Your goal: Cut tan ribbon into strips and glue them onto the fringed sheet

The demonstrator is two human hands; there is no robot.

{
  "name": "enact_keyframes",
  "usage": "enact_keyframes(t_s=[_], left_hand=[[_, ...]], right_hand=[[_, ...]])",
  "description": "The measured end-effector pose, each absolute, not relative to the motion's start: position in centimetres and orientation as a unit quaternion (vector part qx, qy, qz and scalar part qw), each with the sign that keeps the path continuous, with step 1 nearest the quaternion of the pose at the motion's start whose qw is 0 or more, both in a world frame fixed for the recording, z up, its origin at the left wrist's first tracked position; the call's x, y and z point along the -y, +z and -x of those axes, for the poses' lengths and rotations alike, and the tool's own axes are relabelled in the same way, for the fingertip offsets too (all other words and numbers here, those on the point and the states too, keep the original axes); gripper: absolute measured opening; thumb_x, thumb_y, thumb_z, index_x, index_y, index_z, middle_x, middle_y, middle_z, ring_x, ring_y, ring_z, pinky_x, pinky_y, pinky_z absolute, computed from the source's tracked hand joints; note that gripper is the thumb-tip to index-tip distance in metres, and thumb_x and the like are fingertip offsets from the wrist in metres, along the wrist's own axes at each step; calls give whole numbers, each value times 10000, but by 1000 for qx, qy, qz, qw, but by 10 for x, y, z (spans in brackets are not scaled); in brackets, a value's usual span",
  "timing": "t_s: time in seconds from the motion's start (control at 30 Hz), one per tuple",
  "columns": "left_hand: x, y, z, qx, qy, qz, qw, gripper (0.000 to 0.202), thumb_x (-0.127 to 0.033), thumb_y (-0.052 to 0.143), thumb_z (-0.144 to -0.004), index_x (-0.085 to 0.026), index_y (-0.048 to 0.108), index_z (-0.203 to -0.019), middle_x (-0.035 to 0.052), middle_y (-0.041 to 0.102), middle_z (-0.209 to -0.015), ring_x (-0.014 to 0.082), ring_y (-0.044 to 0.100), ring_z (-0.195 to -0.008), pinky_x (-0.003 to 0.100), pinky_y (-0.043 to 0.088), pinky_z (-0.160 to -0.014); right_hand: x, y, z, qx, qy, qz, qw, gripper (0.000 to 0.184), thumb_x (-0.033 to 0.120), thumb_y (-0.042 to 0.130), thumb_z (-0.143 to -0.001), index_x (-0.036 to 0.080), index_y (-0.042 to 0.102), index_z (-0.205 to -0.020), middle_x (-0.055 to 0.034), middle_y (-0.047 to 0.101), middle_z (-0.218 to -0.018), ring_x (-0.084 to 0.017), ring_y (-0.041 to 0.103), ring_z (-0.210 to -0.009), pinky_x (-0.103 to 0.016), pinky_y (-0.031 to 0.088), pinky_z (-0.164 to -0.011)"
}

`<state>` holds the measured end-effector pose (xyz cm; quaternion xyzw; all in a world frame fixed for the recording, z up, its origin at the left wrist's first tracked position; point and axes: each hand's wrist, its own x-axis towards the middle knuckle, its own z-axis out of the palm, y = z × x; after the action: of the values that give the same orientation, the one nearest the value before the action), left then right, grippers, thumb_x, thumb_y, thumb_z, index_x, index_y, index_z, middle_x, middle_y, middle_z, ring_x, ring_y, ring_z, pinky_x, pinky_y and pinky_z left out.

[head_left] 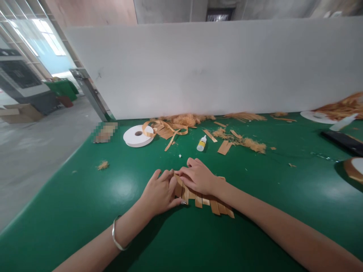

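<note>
A row of short golden-tan ribbon pieces (199, 200) lies side by side on the green table in front of me, their lower ends uneven. My left hand (159, 193) is closed at the left end of the row, thumb along the lower edge and curled fingers near the top. From the right, my right hand (200, 176) reaches over the row, fingers bent and fingertips pressed together at the upper left piece, close to my left fingertips. My right hand and wrist cover part of the row's upper side.
Behind my hands stands a small glue bottle (202, 143) with a yellow label. A white ribbon spool (138, 136), loose cut pieces (225, 147) and frayed fibre (253, 145) lie toward the white board (210, 68). A black phone-like object (342, 142) is at the right.
</note>
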<state>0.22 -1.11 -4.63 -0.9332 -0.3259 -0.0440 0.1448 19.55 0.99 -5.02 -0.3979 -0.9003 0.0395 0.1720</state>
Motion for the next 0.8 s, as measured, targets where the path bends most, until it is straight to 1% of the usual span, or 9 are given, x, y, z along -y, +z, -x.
enact_keyframes(t_s=[0.2, 0.37, 0.47, 0.63, 0.8], left_hand=[[13, -46, -3, 334, -34, 929, 157, 737, -709, 252, -813, -96, 608, -1014, 172, 618, -1066, 294, 493, -962, 423, 300, -815], [13, -44, -3, 340, -12, 928, 151, 774, -715, 216, -812, -80, 605, -1022, 185, 602, -1114, 297, 493, -940, 423, 315, -784], [14, -44, -3, 349, -7, 927, 139, 771, -717, 221, -810, -80, 604, -1018, 186, 586, -1152, 299, 491, -941, 426, 319, -787], [14, -45, -2, 362, -14, 925, 117, 744, -712, 226, -813, -103, 596, -1028, 169, 575, -1174, 296, 489, -938, 425, 331, -788], [14, -44, -2, 365, -2, 923, 121, 706, -692, 224, -827, -114, 599, -982, 173, 553, -1217, 296, 484, -934, 428, 348, -784]], right_hand=[[-5, -52, -203, 897, 42, 407, 169, 313, 295, 351, -921, 158, 632, -910, -26, 411, -638, -180, 384, -744, -296, 244, -657], [1, -53, -213, 885, 49, 428, 175, 301, 282, 357, -917, 156, 630, -901, -33, 421, -663, -178, 388, -738, -293, 251, -650], [5, -53, -220, 883, 49, 433, 177, 305, 272, 350, -920, 158, 631, -883, -25, 404, -640, -172, 376, -714, -287, 244, -630], [12, -54, -227, 879, 29, 439, 185, 335, 256, 330, -928, 158, 650, -945, -23, 389, -623, -169, 365, -688, -287, 240, -611], [18, -58, -234, 870, 35, 454, 188, 312, 242, 362, -915, 160, 655, -986, -43, 437, -664, -170, 395, -700, -286, 265, -604]])
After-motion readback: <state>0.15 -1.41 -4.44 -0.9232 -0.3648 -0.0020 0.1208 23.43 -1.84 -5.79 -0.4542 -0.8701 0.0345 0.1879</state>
